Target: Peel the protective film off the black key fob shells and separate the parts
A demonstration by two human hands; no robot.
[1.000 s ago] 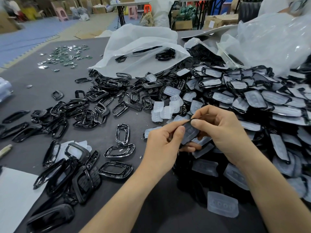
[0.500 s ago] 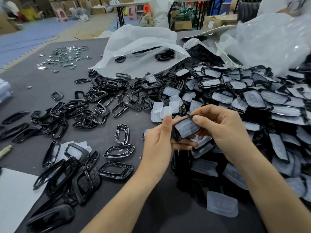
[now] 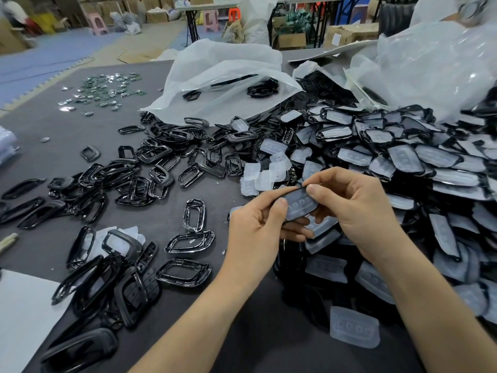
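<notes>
One black key fob shell (image 3: 298, 204) with a cloudy translucent insert facing me is held over the table's middle. My left hand (image 3: 255, 232) grips its left end, thumb on top, fingers curled underneath. My right hand (image 3: 357, 211) pinches its upper right edge with thumb and forefinger. A big heap of film-covered shells (image 3: 403, 162) spreads to the right and behind. Bare black frames (image 3: 150, 168) lie scattered to the left.
Loose translucent inserts (image 3: 266, 173) lie just beyond my hands, and one (image 3: 354, 330) near the front. Plastic bags (image 3: 215, 79) sit at the back. Small metal and green parts (image 3: 102, 90) are far left. A white sheet (image 3: 24, 313) covers the front-left corner.
The shell has turned in my hands from edge-on to flat, its translucent face now toward me. My left thumb has come down onto its left end. Both hands stay in the same place.
</notes>
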